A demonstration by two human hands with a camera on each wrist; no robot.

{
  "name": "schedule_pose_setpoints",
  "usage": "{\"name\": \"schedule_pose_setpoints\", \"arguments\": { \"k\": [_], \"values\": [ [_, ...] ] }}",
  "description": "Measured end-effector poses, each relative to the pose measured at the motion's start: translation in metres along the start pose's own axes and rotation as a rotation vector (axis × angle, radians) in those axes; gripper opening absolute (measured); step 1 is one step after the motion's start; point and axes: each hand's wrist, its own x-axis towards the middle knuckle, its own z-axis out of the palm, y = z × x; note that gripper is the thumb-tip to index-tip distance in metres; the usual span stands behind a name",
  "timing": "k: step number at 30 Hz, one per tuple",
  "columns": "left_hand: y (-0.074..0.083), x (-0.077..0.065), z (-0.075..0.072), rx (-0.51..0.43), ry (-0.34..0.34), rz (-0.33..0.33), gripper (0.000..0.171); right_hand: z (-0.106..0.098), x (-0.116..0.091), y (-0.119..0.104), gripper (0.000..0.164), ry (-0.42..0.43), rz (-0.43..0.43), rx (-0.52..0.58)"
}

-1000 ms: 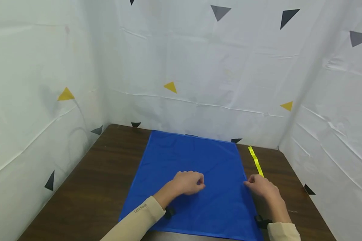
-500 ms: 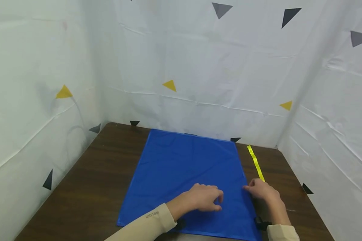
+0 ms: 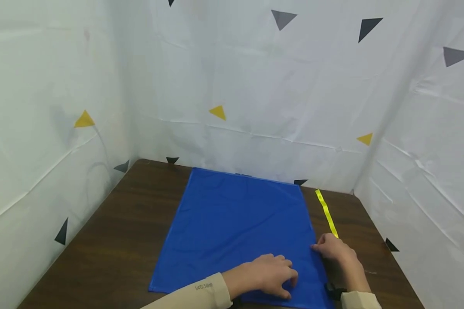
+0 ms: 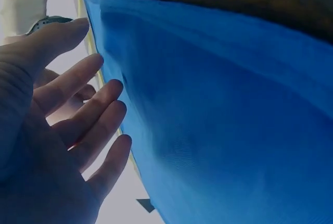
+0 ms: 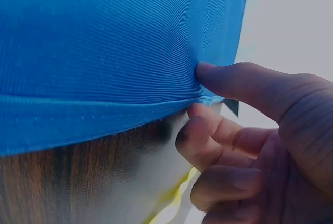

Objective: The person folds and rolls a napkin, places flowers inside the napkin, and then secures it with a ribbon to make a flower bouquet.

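Note:
A blue hemmed cloth (image 3: 239,214) lies spread on the table, its long sides running away from me. At its right edge my right hand (image 3: 338,251) pinches the hem; in the right wrist view the thumb (image 5: 229,78) lies on top of the fabric with the index finger under it. Over the near right part of the cloth hovers my left hand (image 3: 272,274), its fingers spread and loosely bent, holding nothing. The left wrist view shows that hand (image 4: 62,114) beside a corner of the cloth (image 4: 208,104), with a gap between fingertips and fabric.
The dark wood table (image 3: 112,240) shows on both sides of the cloth. A yellow ribbon-like strip (image 3: 326,212) lies on it beyond my right hand. White sheeting (image 3: 255,77) with grey, black and yellow triangles stands at the back and both sides.
My left hand has moved right and toward me across the cloth, and its curled fingers have spread. My right hand stays at the right edge, slightly nearer to me.

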Motion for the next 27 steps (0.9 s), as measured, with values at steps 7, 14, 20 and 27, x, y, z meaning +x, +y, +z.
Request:
{"name": "schedule_pose_setpoints", "arguments": {
  "k": [7,14,20,27],
  "values": [
    [0.002,-0.002,0.007,-0.002,-0.027,-0.008,0.022,0.002,-0.002,-0.009,0.023,0.024,-0.052,-0.037],
    [0.000,-0.002,0.008,0.008,-0.021,-0.003,0.026,-0.001,-0.003,-0.012,0.020,0.059,-0.076,0.007],
    [-0.001,-0.002,0.006,-0.023,-0.061,0.011,0.024,-0.006,-0.006,-0.006,0.015,0.027,-0.192,0.138],
    [0.001,-0.001,0.002,-0.052,-0.106,-0.018,0.021,-0.016,-0.008,0.004,0.017,-0.141,-0.311,0.313]
  ]
}}
